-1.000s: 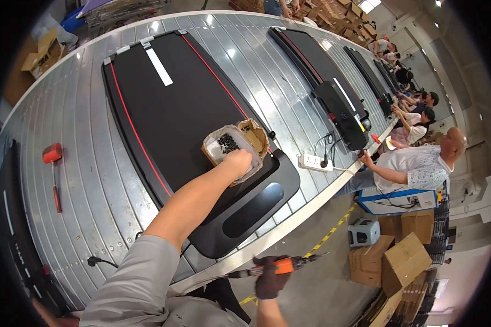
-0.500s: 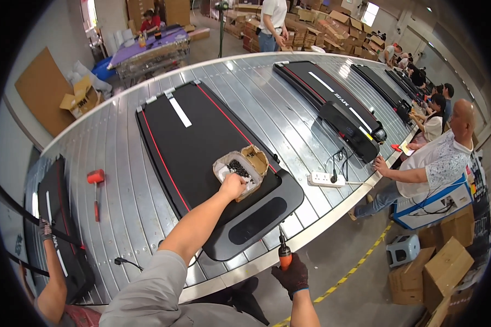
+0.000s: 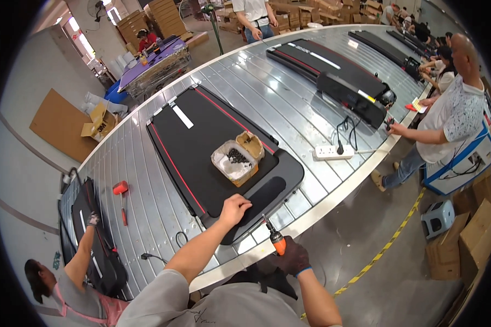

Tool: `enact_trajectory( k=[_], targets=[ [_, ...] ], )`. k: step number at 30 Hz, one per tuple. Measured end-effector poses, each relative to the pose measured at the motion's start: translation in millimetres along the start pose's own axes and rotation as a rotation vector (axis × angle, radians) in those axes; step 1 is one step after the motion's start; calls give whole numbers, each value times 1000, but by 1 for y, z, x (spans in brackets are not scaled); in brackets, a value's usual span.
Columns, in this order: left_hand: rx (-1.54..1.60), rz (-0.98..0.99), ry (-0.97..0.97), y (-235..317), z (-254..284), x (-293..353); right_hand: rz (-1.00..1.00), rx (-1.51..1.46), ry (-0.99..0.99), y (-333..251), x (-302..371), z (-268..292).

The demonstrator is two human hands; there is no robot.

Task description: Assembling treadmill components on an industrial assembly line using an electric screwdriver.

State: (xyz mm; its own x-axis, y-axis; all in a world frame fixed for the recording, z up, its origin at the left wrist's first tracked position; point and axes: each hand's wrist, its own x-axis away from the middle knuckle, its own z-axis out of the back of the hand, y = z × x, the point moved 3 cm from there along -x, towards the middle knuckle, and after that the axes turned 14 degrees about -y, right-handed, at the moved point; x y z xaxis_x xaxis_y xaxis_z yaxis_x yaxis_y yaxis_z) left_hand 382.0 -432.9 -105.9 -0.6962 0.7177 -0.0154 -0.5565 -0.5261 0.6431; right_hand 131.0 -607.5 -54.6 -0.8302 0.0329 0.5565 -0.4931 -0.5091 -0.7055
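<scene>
Lying nearest the hands: a flat black machine (image 3: 196, 139) with red side stripes, an open cardboard box (image 3: 247, 177) of small black pieces (image 3: 237, 156) standing on it.
Left hand (image 3: 234, 210): bare, palm down by the machine's near end panel, apart from the box; fingers curled, cannot tell whether they pinch anything.
Right hand (image 3: 293, 257): dark-gloved, beside the desk edge, fingers wrapped round an orange-and-black power screwdriver (image 3: 277, 241), bit pointing up toward the machine's corner.
Forearms: left reaching up and right across the edge, right rising from below.
Desk (image 3: 240, 103): long, slatted, shiny metal, bearing a red mallet (image 3: 121, 188) to the left, a white power strip (image 3: 334, 152) to the right, more black machines beyond.
Room: co-workers along the desk, stacked cartons (image 3: 305, 13) behind, yellow-black floor tape (image 3: 384, 256), pale blue-grey stool (image 3: 437, 218) at right.
</scene>
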Motion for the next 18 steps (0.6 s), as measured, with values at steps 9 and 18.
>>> enact_trajectory(
  k=[9,18],
  targets=[
    [924,574,198,18,-5,91,-15,108,-160,-6,22,-27],
    [1859,677,47,88,0,147,45,198,-284,-36,48,-19]
  ],
)
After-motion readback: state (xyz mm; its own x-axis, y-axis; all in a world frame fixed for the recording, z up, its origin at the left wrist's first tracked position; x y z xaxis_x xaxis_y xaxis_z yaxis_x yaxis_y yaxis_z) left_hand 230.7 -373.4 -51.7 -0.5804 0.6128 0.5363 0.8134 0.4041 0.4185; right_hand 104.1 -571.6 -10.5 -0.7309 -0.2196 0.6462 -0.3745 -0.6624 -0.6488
